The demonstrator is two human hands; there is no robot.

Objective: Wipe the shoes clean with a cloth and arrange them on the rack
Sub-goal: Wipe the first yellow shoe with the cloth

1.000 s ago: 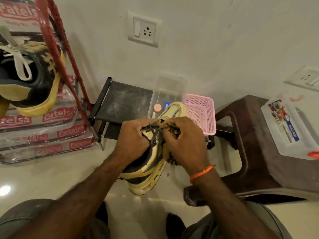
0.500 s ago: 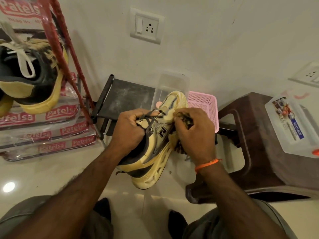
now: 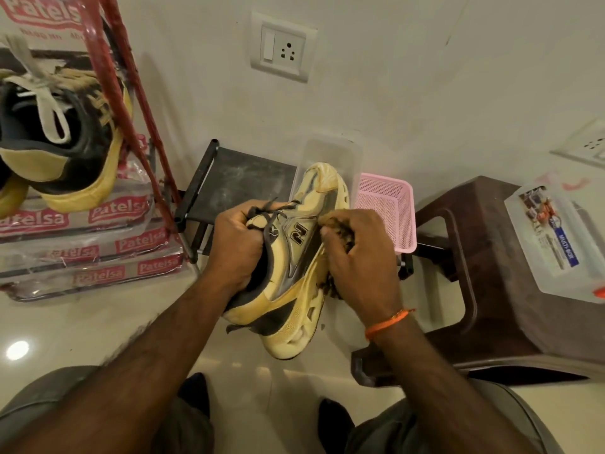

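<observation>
Shoe [image 3: 294, 257] is held mid-air above the pale glossy floor [image 3: 82, 322], toe pointing away toward the wall, sole side turned right, between the person's knees and the small black shelf [image 3: 242, 178]. Left hand [image 3: 240, 247] has fingers curled tight round the collar and tongue, dark laces bunched under the thumb. Right hand [image 3: 357, 257] clenches a brown mottled cloth [image 3: 340, 231] and presses it on the sole edge (cloth mostly hidden under the fingers). Orange thread band [image 3: 388, 322] on the right wrist. Open floor lies below the heel and to the lower left; the right side is crowded by a dark brown plastic stool [image 3: 484, 273], its edge near the right wrist. Toe overlaps a clear plastic tub [image 3: 330, 152] and sits just beside a pink mesh basket [image 3: 389, 208], both on the shelf. Red metal rack [image 3: 111, 77] stands at left, well apart from the held shoe, with a second shoe [image 3: 59, 142] on it: black upper, yellow sole, white laces. Flat plastic-wrapped packs [image 3: 98, 250] are stacked beneath the rack. Held shoe is cream and grey, chunky cut-out foam sole, shiny silver side panel with an N logo. A clear lidded box [image 3: 556, 244] rests on the stool.
</observation>
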